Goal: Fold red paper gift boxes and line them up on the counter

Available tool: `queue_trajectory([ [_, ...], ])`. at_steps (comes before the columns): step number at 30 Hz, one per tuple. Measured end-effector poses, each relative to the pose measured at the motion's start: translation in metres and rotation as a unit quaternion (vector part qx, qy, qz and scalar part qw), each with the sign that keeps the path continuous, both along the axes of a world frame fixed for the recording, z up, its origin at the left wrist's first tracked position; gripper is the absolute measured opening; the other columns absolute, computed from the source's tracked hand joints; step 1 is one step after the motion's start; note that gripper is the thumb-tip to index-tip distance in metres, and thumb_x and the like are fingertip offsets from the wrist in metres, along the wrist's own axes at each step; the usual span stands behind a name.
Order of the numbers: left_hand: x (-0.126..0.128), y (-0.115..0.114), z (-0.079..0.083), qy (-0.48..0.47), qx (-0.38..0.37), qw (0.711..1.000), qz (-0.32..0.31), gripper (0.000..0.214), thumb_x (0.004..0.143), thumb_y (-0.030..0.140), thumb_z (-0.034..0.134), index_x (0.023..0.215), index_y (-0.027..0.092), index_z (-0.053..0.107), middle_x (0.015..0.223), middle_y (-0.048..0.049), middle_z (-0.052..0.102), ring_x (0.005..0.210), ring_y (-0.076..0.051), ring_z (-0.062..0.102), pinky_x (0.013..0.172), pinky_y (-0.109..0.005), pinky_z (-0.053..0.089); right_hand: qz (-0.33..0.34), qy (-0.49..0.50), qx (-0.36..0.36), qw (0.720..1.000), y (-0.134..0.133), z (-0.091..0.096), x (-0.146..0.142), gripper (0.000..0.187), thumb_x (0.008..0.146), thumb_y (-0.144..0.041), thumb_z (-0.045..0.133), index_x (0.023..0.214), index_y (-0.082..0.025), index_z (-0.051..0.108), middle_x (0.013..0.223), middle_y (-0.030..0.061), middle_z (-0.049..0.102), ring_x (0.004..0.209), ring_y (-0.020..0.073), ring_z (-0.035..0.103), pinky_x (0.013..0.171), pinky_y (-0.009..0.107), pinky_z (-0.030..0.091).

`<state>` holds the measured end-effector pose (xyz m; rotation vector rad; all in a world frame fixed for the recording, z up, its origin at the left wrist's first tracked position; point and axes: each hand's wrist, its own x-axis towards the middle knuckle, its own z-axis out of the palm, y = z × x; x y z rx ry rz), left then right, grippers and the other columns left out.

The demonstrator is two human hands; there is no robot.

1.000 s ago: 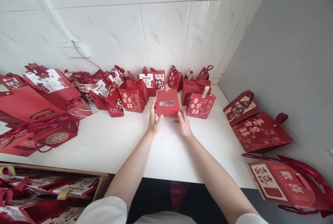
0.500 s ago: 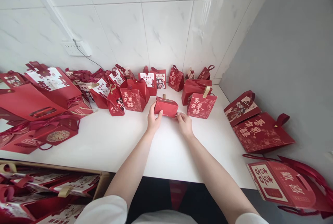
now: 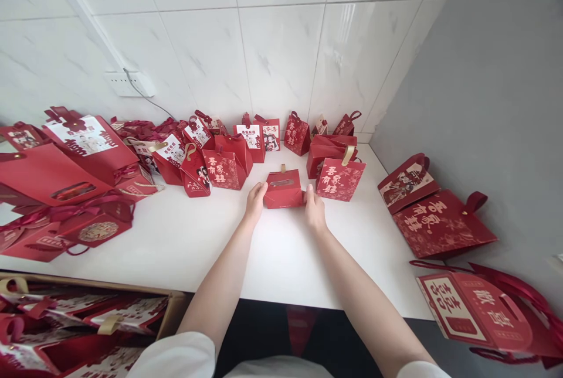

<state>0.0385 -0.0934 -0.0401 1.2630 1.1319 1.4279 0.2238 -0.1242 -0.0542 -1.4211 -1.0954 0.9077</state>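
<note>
A small red gift box [image 3: 285, 195] with a slot-like window and a gold strap at its back sits at the middle of the white table [image 3: 281, 255]. My left hand [image 3: 255, 201] grips its left side, thumb along the edge. On the opposite side my right hand [image 3: 314, 207] holds the box, thumb up and fingers partly hidden. Just right of it stands a red gift box with gold lettering [image 3: 341, 180], and a similar patterned box [image 3: 223, 169] stands behind my left hand.
Many red gift boxes [image 3: 83, 138] crowd the table's left side. A carton [image 3: 176, 307] of flat red boxes is at the lower left. More boxes [image 3: 444, 222] lean by the grey panel [image 3: 466, 102] at right. A socket strip [image 3: 129, 83] with a cable is on the tiled wall.
The small box has been tilted so that its windowed top shows more, and it sits slightly nearer to me. My right thumb has moved up along its right side.
</note>
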Motion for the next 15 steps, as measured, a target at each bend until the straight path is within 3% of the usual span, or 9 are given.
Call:
queue_trajectory([
  [4,0.0,-0.001,0.002,0.034,0.025,0.999,-0.022,0.029,0.085,0.042,0.059,0.071,0.019,0.05,0.07,0.0018,0.051,0.068,-0.013,0.051,0.068,-0.025,0.04,0.028,-0.028,0.061,0.997,-0.002,0.001,-0.002,0.046,0.09,-0.062,0.037,0.078,-0.022,0.057,0.087,0.0044,0.063,0.083,0.0214,0.056,0.076,0.034,0.044],
  [9,0.0,-0.001,-0.003,0.125,0.091,0.987,0.034,0.017,0.086,0.033,0.056,0.099,0.022,0.057,0.108,-0.0049,0.058,0.103,-0.018,0.057,0.081,-0.028,0.045,0.017,-0.097,0.153,0.983,0.001,-0.003,-0.003,0.029,0.083,-0.051,0.058,0.09,-0.022,0.055,0.109,0.0077,0.056,0.098,0.0223,0.054,0.088,0.037,0.045],
  [12,-0.001,0.002,-0.01,0.177,0.077,0.98,0.044,0.024,0.083,0.029,0.059,0.106,0.023,0.058,0.115,-0.0072,0.058,0.107,-0.021,0.058,0.084,-0.032,0.048,0.03,-0.108,0.176,0.978,0.005,-0.01,-0.004,0.027,0.081,-0.044,0.062,0.096,-0.022,0.054,0.125,0.0107,0.051,0.111,0.0245,0.051,0.092,0.039,0.045],
  [15,0.0,0.006,-0.017,0.187,0.03,0.982,0.022,0.022,0.081,0.028,0.061,0.102,0.022,0.057,0.106,-0.007,0.063,0.099,-0.021,0.062,0.086,-0.036,0.05,0.037,-0.088,0.157,0.983,0.009,-0.018,-0.004,0.024,0.08,-0.042,0.063,0.088,-0.023,0.052,0.124,0.0105,0.053,0.108,0.0243,0.053,0.088,0.04,0.047],
])
